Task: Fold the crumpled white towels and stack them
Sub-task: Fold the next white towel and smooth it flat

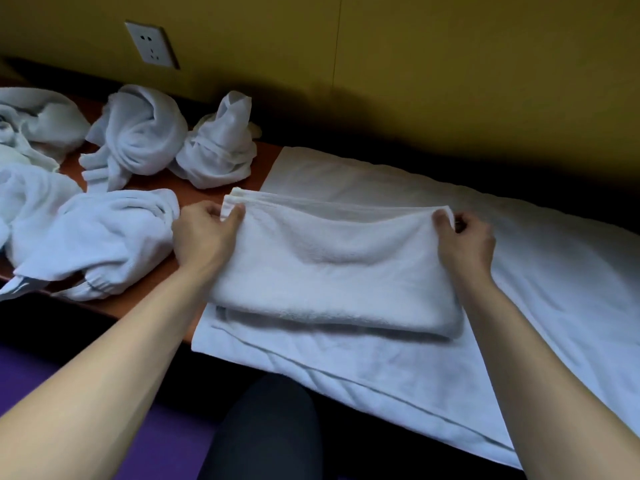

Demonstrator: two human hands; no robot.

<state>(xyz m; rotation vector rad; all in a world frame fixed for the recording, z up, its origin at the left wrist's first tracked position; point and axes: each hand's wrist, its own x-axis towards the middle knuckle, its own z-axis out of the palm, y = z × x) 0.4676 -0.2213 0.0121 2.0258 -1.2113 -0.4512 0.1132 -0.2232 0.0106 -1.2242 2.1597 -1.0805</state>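
Both hands point(204, 233) point(464, 237) pinch the folded towel's point(332, 268) far corners.

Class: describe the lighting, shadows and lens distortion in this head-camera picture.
Head view: dim, soft light; a broad dark shadow lies along the mustard-yellow wall above the flat white sheet; the folded white terry towel is evenly lit, without glare; the wide-angle lens stretches the forearms at the bottom corners.

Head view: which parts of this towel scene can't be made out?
- Crumpled towels: the pile runs off the left edge, so no count.
- Flat sheet: cut by the right edge; the table under it is hidden.
- Folded towel: layers inside hidden by its top.
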